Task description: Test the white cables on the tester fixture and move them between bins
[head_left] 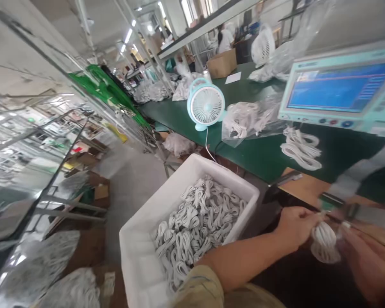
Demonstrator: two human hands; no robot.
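At the lower right, my left hand point(293, 226) is closed in a pinch on a white cable point(325, 241), which hangs coiled in a bundle between my hands. My right hand point(368, 261), somewhat blurred, pinches a small white end of the same cable. Both sets of fingertips are close to a small fixture with a green part point(329, 203) on the bench edge. Whether the cable ends touch that fixture I cannot tell. Another coiled white cable point(301, 147) lies on the green bench top point(259, 160), below the tester with a blue screen point(336, 90).
To my left stands a white plastic bin point(137, 252) holding many bundled cables. A light-blue fan point(208, 105) and a clear bag of cables point(244, 117) sit on the bench. Farther back are a cardboard box point(222, 63) and a white fan point(263, 45). Green cables point(112, 92) hang from a rail.
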